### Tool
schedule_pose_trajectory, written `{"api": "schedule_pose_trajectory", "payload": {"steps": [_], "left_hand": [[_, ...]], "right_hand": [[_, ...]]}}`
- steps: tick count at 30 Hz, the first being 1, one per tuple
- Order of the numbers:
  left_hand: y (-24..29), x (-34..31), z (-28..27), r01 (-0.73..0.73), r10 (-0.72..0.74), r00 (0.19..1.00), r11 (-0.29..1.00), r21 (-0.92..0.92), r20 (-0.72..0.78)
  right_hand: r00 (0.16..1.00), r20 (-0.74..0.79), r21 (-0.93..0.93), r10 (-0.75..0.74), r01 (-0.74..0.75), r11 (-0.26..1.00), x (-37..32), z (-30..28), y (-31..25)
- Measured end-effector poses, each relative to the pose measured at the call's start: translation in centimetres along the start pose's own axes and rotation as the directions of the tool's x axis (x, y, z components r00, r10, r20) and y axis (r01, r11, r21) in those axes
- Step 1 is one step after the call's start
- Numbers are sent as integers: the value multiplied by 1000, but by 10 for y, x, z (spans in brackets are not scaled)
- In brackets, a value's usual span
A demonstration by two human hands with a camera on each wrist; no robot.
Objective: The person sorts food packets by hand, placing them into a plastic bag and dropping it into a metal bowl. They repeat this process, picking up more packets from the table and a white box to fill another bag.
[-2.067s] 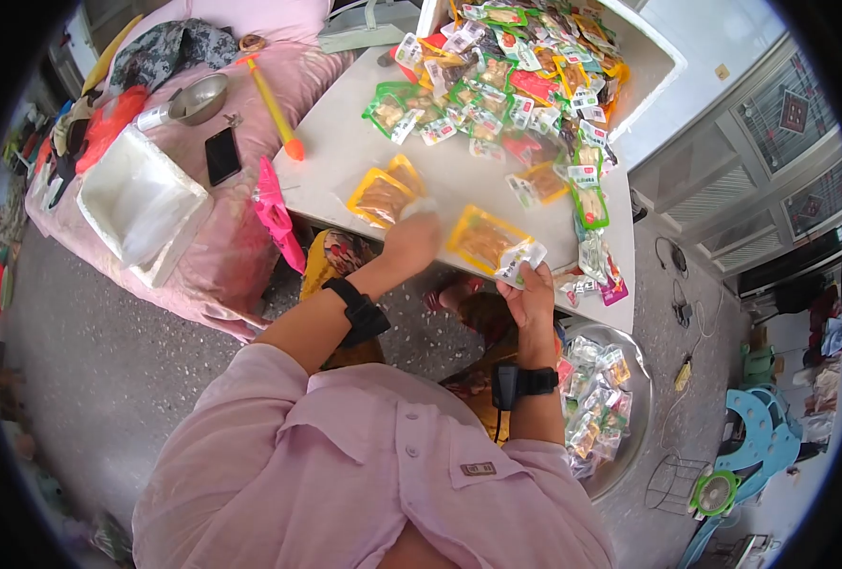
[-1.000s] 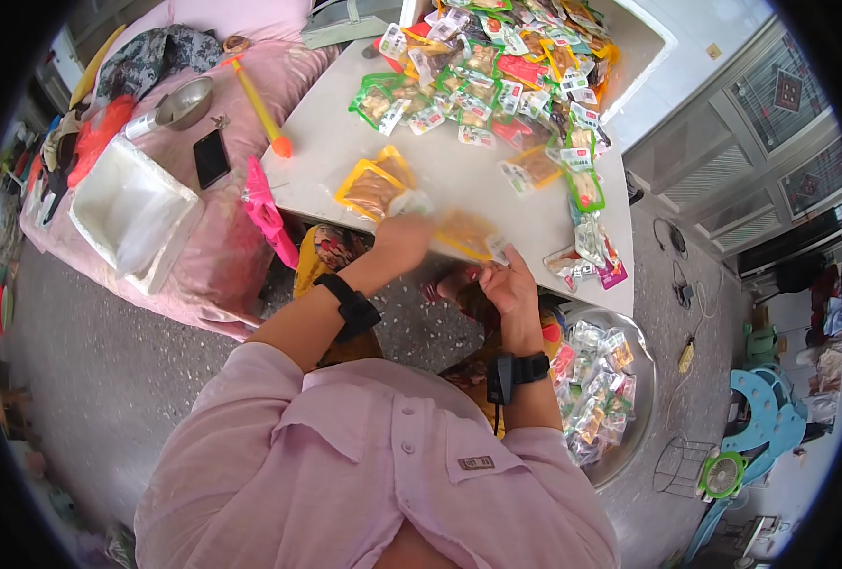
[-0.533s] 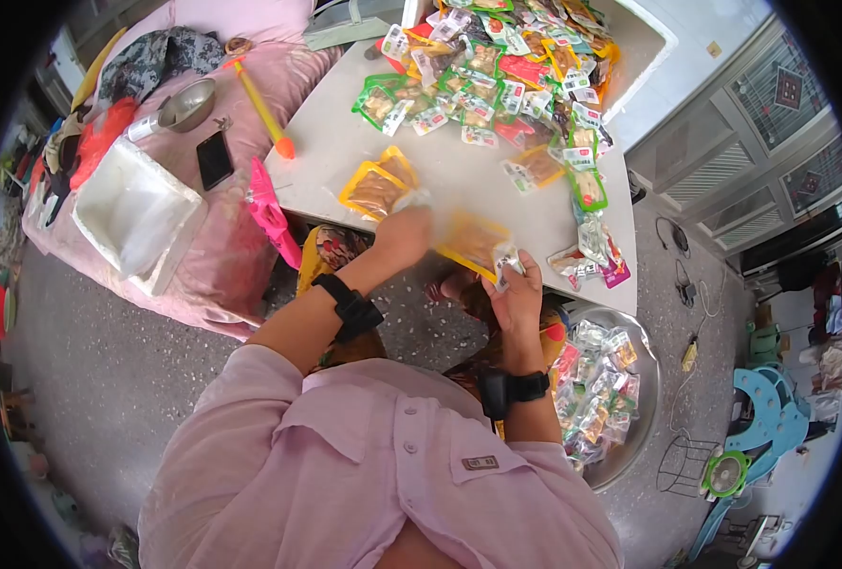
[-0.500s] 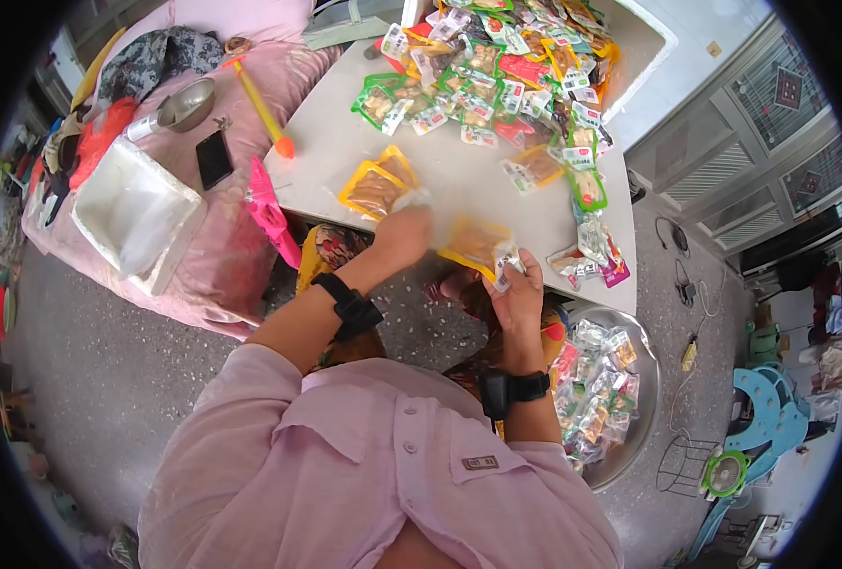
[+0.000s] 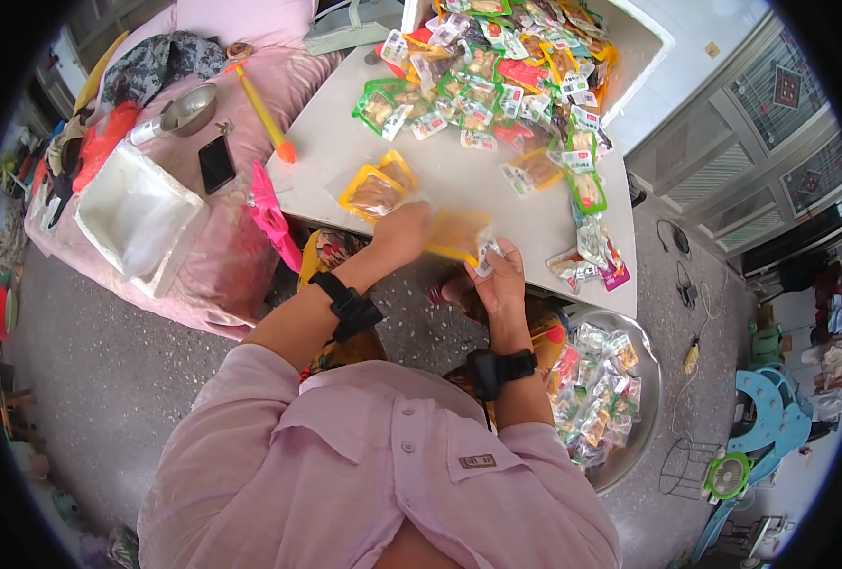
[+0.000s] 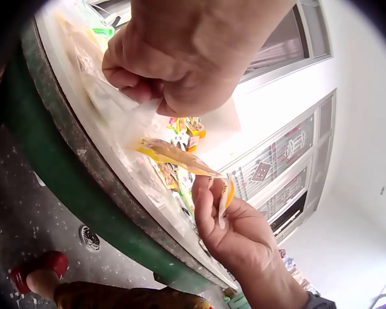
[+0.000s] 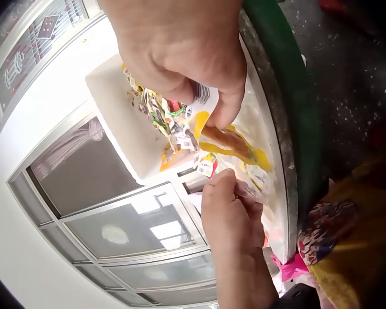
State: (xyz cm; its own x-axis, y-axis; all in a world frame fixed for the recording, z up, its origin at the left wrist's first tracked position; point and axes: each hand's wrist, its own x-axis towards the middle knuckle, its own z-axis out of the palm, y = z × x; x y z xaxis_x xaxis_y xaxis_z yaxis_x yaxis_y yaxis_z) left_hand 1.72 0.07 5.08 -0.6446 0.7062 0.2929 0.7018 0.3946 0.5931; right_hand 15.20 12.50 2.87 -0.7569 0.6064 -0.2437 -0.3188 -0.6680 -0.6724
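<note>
While the left hand (image 5: pixel 402 232) grips clear plastic (image 6: pixel 136 121), the right hand (image 5: pixel 502 284) pinches a yellow-edged packet (image 5: pixel 458 234) near the table (image 5: pixel 326 128) edge, now shifted leftward, bringing packet and plastic close together.

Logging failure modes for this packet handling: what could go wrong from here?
The right hand pinches the yellow packet by one end at the table's front edge; it could slip and fall. Loose packets near the right edge might get nudged off. The heaped pile looks loose and could slide if bumped.
</note>
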Motion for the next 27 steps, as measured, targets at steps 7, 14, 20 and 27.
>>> {"api": "schedule_pose_trajectory", "payload": {"steps": [7,14,20,27], "left_hand": [[4,-11,2,-79,57,992,977,199,114],[8,-12,2,-85,76,995,983,164,63],[11,-8,-3,-143,138,990,978,149,40],[19,-9,-15,-147,145,989,979,142,18]], "right_hand": [[918,158,-860,-365,309,406,3,-32,15],[979,-123,-504,-159,77,860,-10,0,15],[970,-240,-47,-37,27,999,1,17,22],[983,-148,283,109,-63,957,15,16,25]]}}
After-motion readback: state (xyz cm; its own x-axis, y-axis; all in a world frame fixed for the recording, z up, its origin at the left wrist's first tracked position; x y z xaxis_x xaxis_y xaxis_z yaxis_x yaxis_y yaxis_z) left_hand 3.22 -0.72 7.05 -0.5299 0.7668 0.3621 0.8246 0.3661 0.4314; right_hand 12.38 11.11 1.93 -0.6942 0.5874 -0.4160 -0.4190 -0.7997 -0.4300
